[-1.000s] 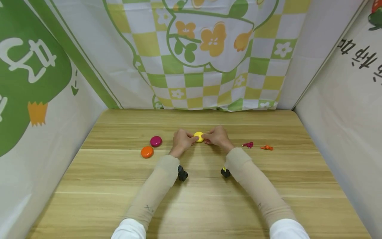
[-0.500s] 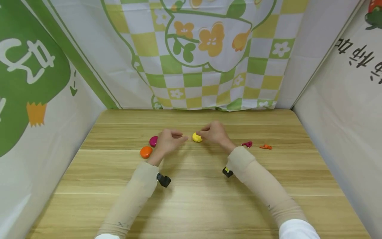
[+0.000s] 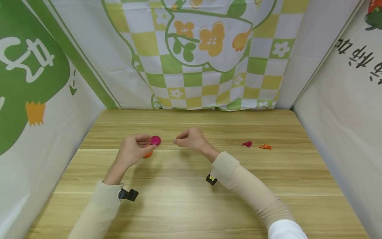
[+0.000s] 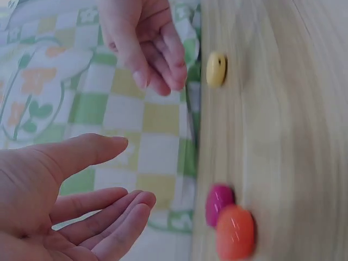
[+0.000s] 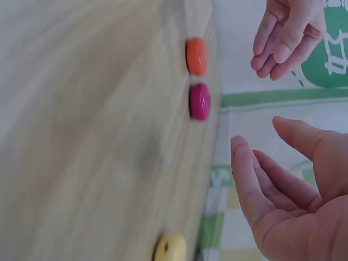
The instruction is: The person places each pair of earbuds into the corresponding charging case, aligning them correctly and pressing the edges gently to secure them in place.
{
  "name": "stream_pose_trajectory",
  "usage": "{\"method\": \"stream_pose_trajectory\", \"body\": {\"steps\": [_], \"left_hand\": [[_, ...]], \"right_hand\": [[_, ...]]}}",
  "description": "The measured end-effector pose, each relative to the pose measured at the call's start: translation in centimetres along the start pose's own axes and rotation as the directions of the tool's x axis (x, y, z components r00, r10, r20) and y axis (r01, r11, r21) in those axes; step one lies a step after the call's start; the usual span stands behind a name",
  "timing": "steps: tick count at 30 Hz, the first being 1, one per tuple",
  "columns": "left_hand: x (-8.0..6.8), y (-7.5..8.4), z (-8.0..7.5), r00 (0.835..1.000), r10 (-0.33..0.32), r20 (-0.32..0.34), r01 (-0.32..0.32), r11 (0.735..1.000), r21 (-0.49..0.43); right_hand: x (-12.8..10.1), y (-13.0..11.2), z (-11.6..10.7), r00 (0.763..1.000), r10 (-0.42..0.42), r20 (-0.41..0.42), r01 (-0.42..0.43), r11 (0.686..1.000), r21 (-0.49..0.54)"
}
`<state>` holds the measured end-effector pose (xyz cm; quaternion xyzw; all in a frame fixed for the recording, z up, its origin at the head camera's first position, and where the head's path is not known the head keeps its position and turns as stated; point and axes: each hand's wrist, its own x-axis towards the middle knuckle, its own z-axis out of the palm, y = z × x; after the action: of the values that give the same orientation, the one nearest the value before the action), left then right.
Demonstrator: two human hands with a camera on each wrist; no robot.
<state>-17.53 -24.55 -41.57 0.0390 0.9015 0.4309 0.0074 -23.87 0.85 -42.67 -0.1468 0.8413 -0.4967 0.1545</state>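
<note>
My left hand (image 3: 132, 153) hovers at the left with thumb and fingers apart, nothing between them. Close to its fingertips in the head view are a glossy round magenta case (image 3: 155, 140) and a similar orange case (image 4: 235, 232), which the hand partly covers. My right hand (image 3: 193, 138) is over the middle of the table, its fingers loosely bent; the right wrist view shows a gap between thumb and fingers and no object held. A yellow round case (image 4: 216, 69) with a small dark hole lies on the table, hidden behind the right hand in the head view.
To the right on the wooden table (image 3: 191, 205) lie small magenta pieces (image 3: 246, 144) and small orange pieces (image 3: 265, 146). A checkered floral cloth (image 3: 209, 79) hangs at the back edge. Printed white panels stand at both sides.
Both hands have let go of the yellow case. The left hand has moved left and toward the body, over by the orange and magenta cases; the right hand has shifted left too.
</note>
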Motion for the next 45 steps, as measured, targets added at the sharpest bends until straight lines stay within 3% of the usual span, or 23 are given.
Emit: {"method": "stream_pose_trajectory", "body": {"steps": [7, 12, 18, 29, 37, 45], "left_hand": [[-1.3, -3.4, -1.3, 0.996, -0.079, -0.033, 0.08, 0.996, 0.028], [-1.4, -5.6, -0.9, 0.991, -0.132, -0.014, 0.133, 0.989, 0.068], [-1.1, -7.3, 0.1, 0.991, -0.132, -0.015, 0.133, 0.99, 0.058], [-0.1, -7.3, 1.3, 0.987, -0.148, -0.056, 0.15, 0.988, 0.045], [0.3, -7.6, 2.0, 0.987, -0.109, -0.117, 0.119, 0.989, 0.087], [0.2, -6.5, 1.7, 0.994, -0.046, -0.099, 0.052, 0.997, 0.054]], "right_hand": [[1.1, -0.3, 4.0, 1.0, 0.026, 0.009, -0.026, 1.0, 0.015], [2.0, -0.2, 6.5, 0.999, 0.037, -0.013, -0.036, 0.999, 0.024], [2.8, -0.6, 9.0, 0.998, 0.061, -0.021, -0.059, 0.996, 0.067], [3.9, -1.1, 11.3, 0.991, 0.102, -0.085, -0.098, 0.994, 0.051], [4.4, -0.9, 12.1, 0.989, 0.117, -0.092, -0.112, 0.992, 0.059], [3.6, -1.0, 10.2, 0.992, 0.127, 0.002, -0.126, 0.98, 0.154]]}}
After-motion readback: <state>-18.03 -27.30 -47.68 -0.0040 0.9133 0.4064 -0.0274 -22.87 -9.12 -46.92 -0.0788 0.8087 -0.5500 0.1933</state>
